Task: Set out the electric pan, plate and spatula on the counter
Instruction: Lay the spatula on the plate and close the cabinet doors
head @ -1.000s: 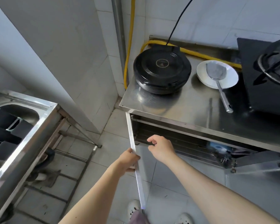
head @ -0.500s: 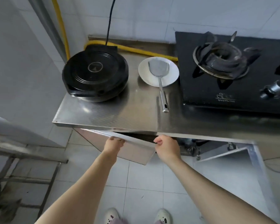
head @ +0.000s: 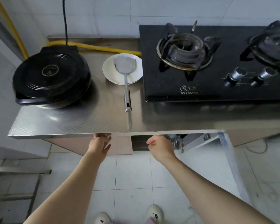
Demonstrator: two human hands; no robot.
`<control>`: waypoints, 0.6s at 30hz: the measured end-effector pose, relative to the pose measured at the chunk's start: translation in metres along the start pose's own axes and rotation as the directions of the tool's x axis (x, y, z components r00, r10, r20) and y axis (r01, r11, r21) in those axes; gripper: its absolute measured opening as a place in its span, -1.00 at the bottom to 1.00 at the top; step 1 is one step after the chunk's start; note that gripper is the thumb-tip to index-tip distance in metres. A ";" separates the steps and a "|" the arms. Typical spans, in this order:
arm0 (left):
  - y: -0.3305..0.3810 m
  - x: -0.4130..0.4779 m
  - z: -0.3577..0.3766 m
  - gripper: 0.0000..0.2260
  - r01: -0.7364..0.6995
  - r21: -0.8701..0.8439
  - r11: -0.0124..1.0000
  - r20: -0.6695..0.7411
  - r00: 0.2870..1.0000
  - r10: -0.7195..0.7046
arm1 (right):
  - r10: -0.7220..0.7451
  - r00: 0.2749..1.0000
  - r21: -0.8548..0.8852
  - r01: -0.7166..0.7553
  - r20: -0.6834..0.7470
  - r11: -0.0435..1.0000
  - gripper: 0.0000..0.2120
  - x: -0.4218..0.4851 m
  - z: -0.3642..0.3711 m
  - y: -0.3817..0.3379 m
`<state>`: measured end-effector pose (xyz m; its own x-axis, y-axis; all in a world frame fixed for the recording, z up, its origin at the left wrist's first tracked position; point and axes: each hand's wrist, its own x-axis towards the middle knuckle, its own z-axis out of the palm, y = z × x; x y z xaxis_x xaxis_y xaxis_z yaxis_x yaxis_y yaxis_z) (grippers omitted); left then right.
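Steel bench [head: 87, 120] at twelve o'clock holds round black electric pan [head: 52, 76], white plate [head: 109, 70], metal spatula [head: 125, 73]. Flat-fingered left hand [head: 99, 145] should push beige door [head: 120, 144] squarely; right hand [head: 160, 146] curls empty.

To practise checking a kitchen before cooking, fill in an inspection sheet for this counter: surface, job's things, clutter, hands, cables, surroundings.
Surface: steel counter, shiny.
Job's things: electric pan, closed, at left; plate beside it; spatula, blade on the plate, handle over the counter.
Clutter: nothing seen.
Hands: left hand flat against the left cabinet door; right hand curled, holding nothing.
Cables: black cable behind the pan; yellow hose along the wall.
Surroundings: gas hob at right; right cabinet door open; tiled floor.
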<state>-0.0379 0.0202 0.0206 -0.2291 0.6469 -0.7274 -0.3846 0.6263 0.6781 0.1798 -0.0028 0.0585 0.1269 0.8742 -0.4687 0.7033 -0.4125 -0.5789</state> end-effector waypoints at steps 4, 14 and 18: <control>-0.029 -0.033 0.069 -0.83 -0.093 0.575 0.813 0.232 0.971 -0.054 | 0.025 0.999 0.039 -0.023 -0.038 0.999 -0.75 -0.007 -0.023 0.018; -0.077 -0.100 0.217 -0.68 -0.587 0.751 0.301 0.606 0.794 0.037 | 0.212 0.928 0.082 -0.196 -0.308 0.977 -0.77 -0.022 -0.119 0.108; -0.095 -0.112 0.256 -0.69 -0.645 0.739 0.194 0.657 0.754 0.002 | 0.289 0.871 0.128 -0.259 -0.397 0.957 -0.74 -0.030 -0.145 0.148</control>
<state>0.2535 -0.0002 0.0651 0.4142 0.7746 -0.4780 0.7343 0.0259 0.6783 0.3816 -0.0530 0.0837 0.5913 0.7441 -0.3108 0.5508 -0.6542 -0.5183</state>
